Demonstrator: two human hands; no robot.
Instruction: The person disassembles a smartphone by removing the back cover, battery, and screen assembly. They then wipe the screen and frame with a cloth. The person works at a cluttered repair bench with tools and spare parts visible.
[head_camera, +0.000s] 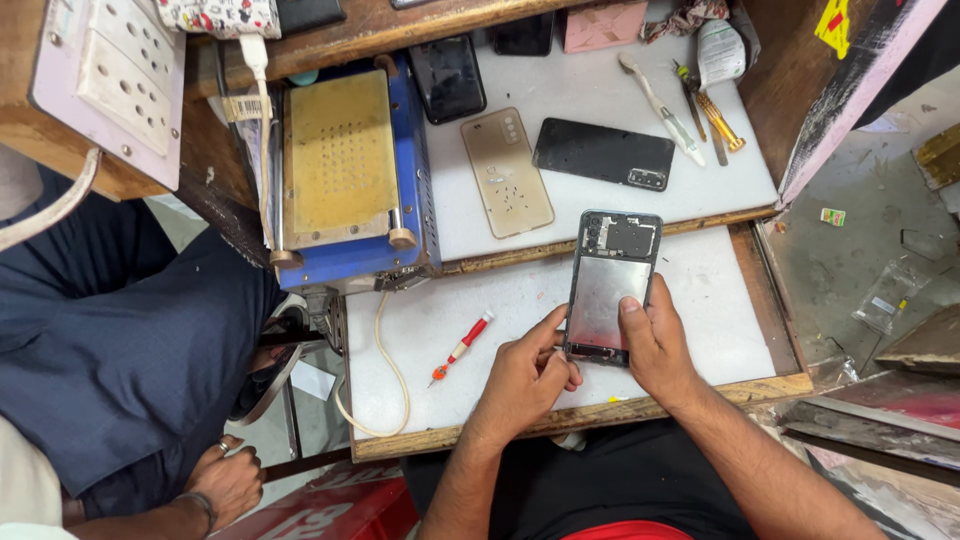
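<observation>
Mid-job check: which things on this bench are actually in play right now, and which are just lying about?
In play: opened phone, held by left hand and right hand.

Lying about: red screwdriver, gold back cover, black back cover, blue heating plate machine, tools at the back.

An opened phone body (610, 285) — back cover off, bare silver metal plate showing, dark circuit section at its far end — lies flat between the hands, its near end under both thumbs.
</observation>
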